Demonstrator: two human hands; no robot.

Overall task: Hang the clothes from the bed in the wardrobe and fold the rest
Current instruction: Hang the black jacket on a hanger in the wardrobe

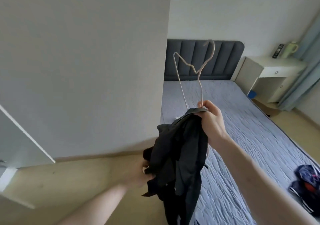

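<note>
The tall white wardrobe [83,60] filled the upper left of the frame, its pale door edge running down toward the lower left. The bed with the quilted lilac-grey cover [225,120] stretched from the centre to the right edge, its dark grey padded headboard [204,58] at top centre. A small heap of dark blue and red clothing [306,183] lay on the cover at the lower right, well apart from both hands.

At frame centre hung the black garment [181,155], bunched and drooping, its long axis running down from the upper hand past the bottom edge. The right hand [210,119] pinched its top edge together with the thin pale wire hanger [194,68], fingers curled around both. The hanger stood nearly upright above that hand, hook at the top against the headboard, its far end lost in the cloth.

The left hand [138,171] was lower and to the left, gripping a fold at the garment's side, partly hidden by fabric.

The garment seemed not yet seated on the hanger. The left hand lay nearer the loose cloth and would likely have to spread it, while the wardrobe lay to the left of both hands.
</note>
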